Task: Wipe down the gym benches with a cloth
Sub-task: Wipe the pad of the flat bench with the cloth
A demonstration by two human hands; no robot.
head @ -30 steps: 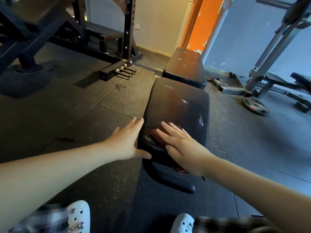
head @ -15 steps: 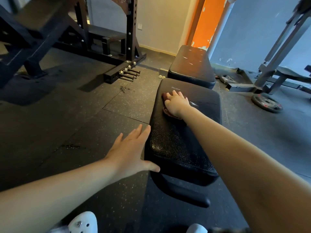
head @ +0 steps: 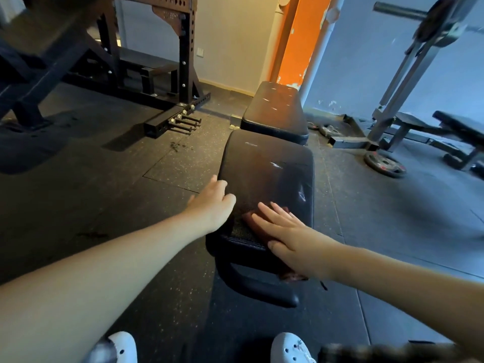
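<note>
Speckled rubber floor [head: 78, 192], orange pillar [head: 296, 40] (paint chipped), squat rack [head: 184, 61]

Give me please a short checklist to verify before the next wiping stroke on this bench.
1. right hand flat on cloth: ok.
2. cloth on near bench pad: ok, at its near end.
3. left hand touches the pad's left edge: ok.
4. pad ahead free of objects: ok.
5. cloth damp enough: cannot tell.
6. far bench pad wiped: cannot tell.
</note>
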